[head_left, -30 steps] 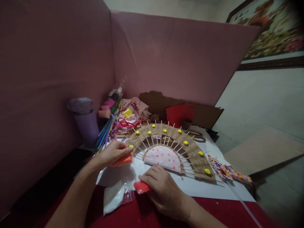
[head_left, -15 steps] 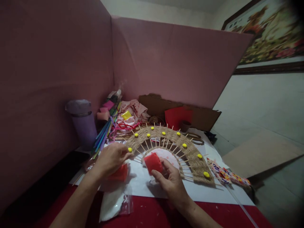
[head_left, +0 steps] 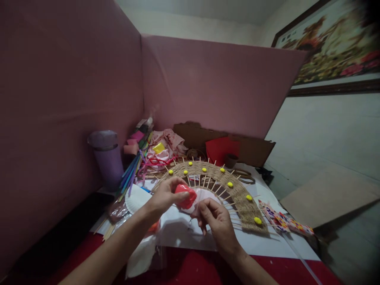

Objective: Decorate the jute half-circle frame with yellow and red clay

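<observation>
My left hand (head_left: 164,195) grips a lump of red clay (head_left: 185,195) above the white sheet (head_left: 261,241). My right hand (head_left: 214,218) is beside it with fingertips pinched at the lump's right edge; what they pinch is too small to make out. Just behind both hands lies a half-round woven twine fan (head_left: 240,193) with wooden skewer spokes and yellow clay dots (head_left: 257,220). A pink spotted half-disc (head_left: 204,194) at the fan's centre is mostly hidden by the hands. A second orange-red piece (head_left: 153,226) peeks out under my left forearm.
A purple lidded tumbler (head_left: 106,157) stands at the left by the pink partition (head_left: 208,85). Coloured straws (head_left: 130,171), fabric scraps, cardboard (head_left: 252,145), red paper (head_left: 221,148) and a patterned strip (head_left: 285,223) crowd the back and right. A paper plate (head_left: 135,198) lies at left. Red tablecloth (head_left: 192,269) in front.
My right hand lifted the red clay from the table front and passed it to my left hand, which left the orange-red piece. The view tilted down slightly.
</observation>
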A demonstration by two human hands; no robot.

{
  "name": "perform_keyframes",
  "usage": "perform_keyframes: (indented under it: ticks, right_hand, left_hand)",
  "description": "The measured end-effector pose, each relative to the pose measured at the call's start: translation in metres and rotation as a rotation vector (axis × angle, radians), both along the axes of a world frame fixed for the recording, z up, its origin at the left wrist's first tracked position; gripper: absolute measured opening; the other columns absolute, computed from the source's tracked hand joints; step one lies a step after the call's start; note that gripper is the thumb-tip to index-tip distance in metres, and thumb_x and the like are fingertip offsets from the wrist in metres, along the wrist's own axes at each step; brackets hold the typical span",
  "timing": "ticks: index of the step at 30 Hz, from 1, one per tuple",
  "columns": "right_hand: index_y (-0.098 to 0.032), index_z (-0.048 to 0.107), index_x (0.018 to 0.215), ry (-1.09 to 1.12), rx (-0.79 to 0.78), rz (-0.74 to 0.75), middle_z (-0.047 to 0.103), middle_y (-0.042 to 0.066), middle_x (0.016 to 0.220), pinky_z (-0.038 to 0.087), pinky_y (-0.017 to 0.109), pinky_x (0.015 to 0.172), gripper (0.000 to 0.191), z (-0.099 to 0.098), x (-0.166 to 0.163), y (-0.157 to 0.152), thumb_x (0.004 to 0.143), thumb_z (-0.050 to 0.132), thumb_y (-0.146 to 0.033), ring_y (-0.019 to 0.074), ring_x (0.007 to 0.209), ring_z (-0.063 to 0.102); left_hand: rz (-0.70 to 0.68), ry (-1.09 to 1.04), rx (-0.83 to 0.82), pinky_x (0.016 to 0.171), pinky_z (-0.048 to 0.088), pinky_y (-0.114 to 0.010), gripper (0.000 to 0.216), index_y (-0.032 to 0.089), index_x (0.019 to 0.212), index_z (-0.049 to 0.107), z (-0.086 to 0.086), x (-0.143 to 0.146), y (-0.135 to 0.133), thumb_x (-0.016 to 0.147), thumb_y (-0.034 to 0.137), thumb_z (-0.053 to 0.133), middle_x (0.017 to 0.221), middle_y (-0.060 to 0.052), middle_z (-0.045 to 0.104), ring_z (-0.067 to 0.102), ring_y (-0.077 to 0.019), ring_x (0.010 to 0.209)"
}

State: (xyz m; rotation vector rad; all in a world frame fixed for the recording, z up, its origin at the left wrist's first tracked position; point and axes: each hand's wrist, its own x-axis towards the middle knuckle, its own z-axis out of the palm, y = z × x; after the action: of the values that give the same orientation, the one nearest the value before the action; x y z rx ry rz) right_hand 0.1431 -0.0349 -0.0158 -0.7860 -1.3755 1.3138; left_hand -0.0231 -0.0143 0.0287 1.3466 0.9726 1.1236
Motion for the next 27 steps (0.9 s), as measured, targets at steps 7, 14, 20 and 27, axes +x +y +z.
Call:
perform_keyframes:
  ticks: [7, 14, 20, 27]
  right_hand:
    - [-0.016, 0.058, 0.075, 0.19, -0.064, -0.011, 0.062, 0.004, 0.07, 0.038, 0.017, 0.035, 0.029, 0.002, 0.003, 0.003, 0.083, 0.054, -0.044, 0.0102, 0.05, 0.049]
    - [-0.015, 0.059, 0.073, 0.093, -0.041, -0.098, 0.058, 0.001, 0.06, 0.035, 0.016, 0.036, 0.028, -0.006, 0.007, 0.011, 0.082, 0.057, -0.042, 0.0081, 0.045, 0.045]
    - [-0.015, 0.056, 0.062, -0.059, 0.036, -0.121, 0.047, -0.004, 0.051, 0.032, 0.017, 0.039, 0.031, -0.009, 0.009, 0.01, 0.081, 0.06, -0.039, 0.0063, 0.042, 0.038]
    - [-0.015, 0.057, 0.067, 0.043, 0.036, -0.05, 0.047, -0.003, 0.053, 0.032, 0.018, 0.04, 0.031, -0.009, 0.008, 0.007, 0.086, 0.052, -0.039, 0.0066, 0.042, 0.039]
  left_hand:
    - [-0.076, 0.054, -0.001, 0.046, 0.039, -0.021, 0.038, 0.013, 0.088, 0.053, 0.016, 0.015, 0.02, 0.061, 0.03, 0.073, 0.065, 0.0, 0.058, 0.053, -0.0088, 0.051]
    - [-0.062, 0.012, 0.021, 0.052, 0.04, -0.023, 0.042, 0.013, 0.092, 0.056, -0.005, 0.018, 0.021, 0.059, 0.03, 0.074, 0.071, -0.001, 0.059, 0.054, -0.0107, 0.059]
    - [0.008, 0.075, 0.121, 0.057, 0.039, -0.023, 0.034, 0.014, 0.086, 0.061, -0.026, 0.015, 0.018, 0.058, 0.026, 0.075, 0.071, 0.001, 0.056, 0.05, -0.0115, 0.064]
    - [-0.004, -0.103, 0.039, 0.055, 0.039, -0.022, 0.035, 0.014, 0.083, 0.058, -0.026, 0.023, 0.007, 0.058, 0.032, 0.074, 0.067, 0.003, 0.055, 0.048, -0.0093, 0.058]
